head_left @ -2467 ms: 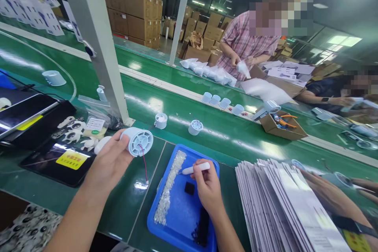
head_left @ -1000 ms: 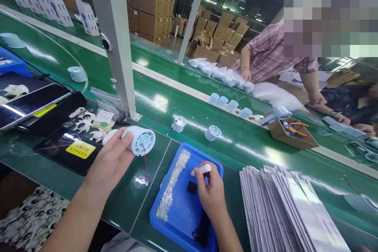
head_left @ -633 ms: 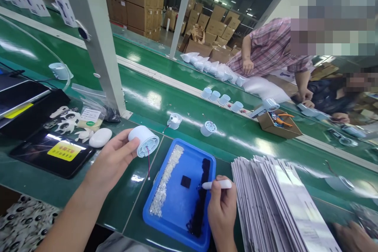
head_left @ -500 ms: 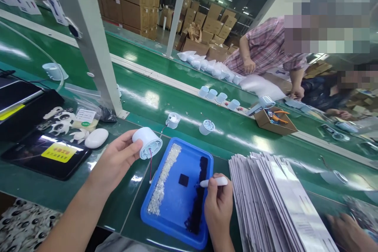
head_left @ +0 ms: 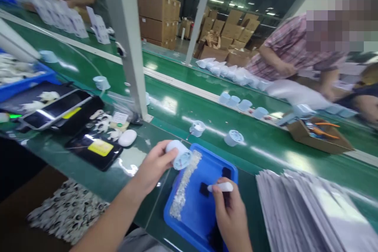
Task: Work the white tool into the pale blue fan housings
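My left hand [head_left: 155, 169] is closed around a pale blue plastic cylinder [head_left: 178, 153], its ribbed open end turned toward the right and down over the tray's left edge. In my right hand [head_left: 233, 214] is a white pen-shaped tool [head_left: 223, 187], pinched between thumb and fingers. Its tip is at a small black square [head_left: 204, 189] in the blue tray [head_left: 196, 218]; whether they touch I cannot tell. Small whitish pieces [head_left: 186, 187] line the tray's left side. Black pieces [head_left: 226, 172] lie along its right side, partly hidden by my right hand.
Two pale blue cylinders [head_left: 234, 138] stand behind the tray on the green surface. Grey flat sheets [head_left: 298, 204] are stacked at right. A tablet [head_left: 94, 149] and white mouse-shaped object [head_left: 127, 138] lie left. A post [head_left: 128, 43] rises beyond. Another person [head_left: 283, 51] works across.
The view has swung left, so things appear farther right. The white tool's tip has moved from the black strip to the black square. My left hand still holds the cylinder.
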A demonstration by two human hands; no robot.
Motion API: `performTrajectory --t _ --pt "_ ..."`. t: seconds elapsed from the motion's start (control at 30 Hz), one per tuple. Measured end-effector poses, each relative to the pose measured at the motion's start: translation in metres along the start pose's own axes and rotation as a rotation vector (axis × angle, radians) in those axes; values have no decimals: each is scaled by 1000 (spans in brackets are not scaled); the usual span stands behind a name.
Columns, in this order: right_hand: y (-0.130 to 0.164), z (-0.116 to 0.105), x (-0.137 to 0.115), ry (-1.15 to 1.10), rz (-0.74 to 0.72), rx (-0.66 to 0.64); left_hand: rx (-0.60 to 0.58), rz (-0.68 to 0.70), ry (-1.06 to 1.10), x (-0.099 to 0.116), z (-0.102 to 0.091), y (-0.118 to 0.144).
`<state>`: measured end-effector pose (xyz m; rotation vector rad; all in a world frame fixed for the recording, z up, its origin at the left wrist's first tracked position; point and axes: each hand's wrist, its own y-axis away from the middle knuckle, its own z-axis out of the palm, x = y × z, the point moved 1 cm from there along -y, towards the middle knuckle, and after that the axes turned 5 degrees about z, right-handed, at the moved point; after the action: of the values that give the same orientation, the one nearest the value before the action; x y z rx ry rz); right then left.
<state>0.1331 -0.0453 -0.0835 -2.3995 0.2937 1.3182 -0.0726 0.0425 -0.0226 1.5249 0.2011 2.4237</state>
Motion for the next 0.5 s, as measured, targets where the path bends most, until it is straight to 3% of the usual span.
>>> performTrajectory --t 0.07,0.17,0.23,0.33,0.5 --pt "0 4 -14 -63 56 24 -5 -5 27 -4 3 2" --pt "3 6 -42 -256 91 246 22 -14 33 -8 4 4" --pt "5 6 -60 -364 44 317 43 -8 31 -7 5 7" --pt "8 7 -74 -450 -6 264 -5 12 46 -4 6 12" --pt "10 6 -71 -498 40 197 -85 41 62 2 8 14"
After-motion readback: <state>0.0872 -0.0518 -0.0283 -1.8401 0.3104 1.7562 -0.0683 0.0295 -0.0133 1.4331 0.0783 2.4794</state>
